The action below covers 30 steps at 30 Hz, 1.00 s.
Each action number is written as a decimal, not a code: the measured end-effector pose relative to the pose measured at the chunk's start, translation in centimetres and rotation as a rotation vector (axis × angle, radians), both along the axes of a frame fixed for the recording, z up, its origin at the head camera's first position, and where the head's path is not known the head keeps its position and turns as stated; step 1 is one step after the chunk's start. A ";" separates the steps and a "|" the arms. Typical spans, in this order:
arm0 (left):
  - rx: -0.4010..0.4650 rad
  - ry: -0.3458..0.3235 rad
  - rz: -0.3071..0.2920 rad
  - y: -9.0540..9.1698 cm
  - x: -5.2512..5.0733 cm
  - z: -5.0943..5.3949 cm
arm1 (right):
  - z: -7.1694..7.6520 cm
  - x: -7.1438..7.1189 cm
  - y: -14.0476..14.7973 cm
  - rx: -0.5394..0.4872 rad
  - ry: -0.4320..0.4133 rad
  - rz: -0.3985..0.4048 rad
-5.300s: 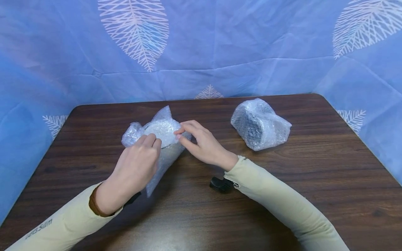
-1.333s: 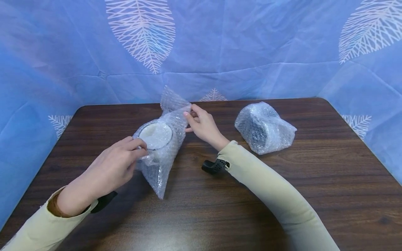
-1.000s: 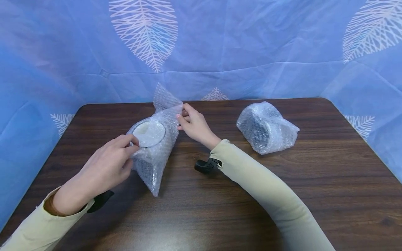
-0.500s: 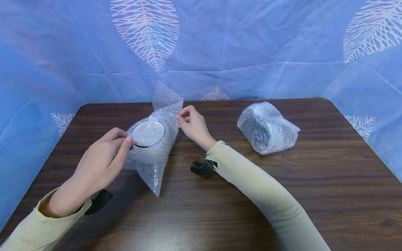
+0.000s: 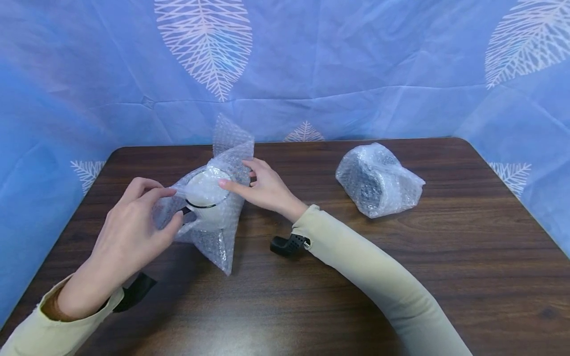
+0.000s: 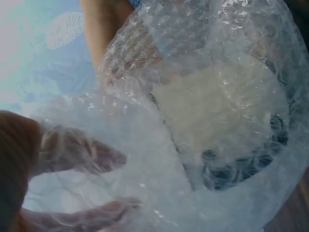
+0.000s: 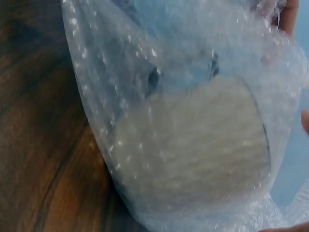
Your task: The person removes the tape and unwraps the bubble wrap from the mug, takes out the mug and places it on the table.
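Note:
In the head view, a white cup [image 5: 205,192] with a dark rim sits at the table's left, loosely covered by bubble wrap [image 5: 216,245]. At its left side, my left hand [image 5: 129,232] holds the wrap's loose edge near a small dark part, with thumb and index finger apart. The left wrist view shows these fingers [image 6: 104,157] through the film. On the right side, my right hand [image 5: 269,193] holds the wrapped cup, its thumb over the top and its other fingers along the side. Through the wrap, the right wrist view shows the cup's pale wall [image 7: 193,145].
A second bubble-wrapped bundle [image 5: 378,180] with something dark inside lies at the table's back right. Brown wood grain covers the table [image 5: 356,296]. Behind its far edge hangs a blue curtain [image 5: 334,59] with white leaf prints.
The right hand has shifted from pinching the wrap's upper edge to holding the wrapped cup, thumb over it. The left hand has drawn slightly left with its fingers wider apart. The cup now shows uncrumpled wrap.

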<state>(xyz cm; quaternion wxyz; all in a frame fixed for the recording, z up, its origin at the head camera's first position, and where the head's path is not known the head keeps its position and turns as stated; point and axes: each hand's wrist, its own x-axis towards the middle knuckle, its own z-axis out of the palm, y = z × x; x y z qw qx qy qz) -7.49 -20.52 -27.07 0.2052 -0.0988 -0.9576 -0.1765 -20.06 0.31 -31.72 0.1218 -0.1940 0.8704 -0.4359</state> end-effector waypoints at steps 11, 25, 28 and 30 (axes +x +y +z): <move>-0.104 -0.127 0.031 -0.6 0.5 0.2 | 0.4 0.8 -0.1 0.034 -0.118 0.146; -0.125 -0.475 0.151 -2.1 0.1 -0.2 | -0.7 0.5 0.3 -0.062 -0.069 0.237; -0.103 -0.537 0.179 -2.5 0.0 -0.4 | -0.8 0.4 0.5 -0.094 -0.095 0.249; -0.102 -0.568 0.188 -2.8 -0.1 -0.5 | -0.9 0.3 0.7 -0.118 -0.101 0.256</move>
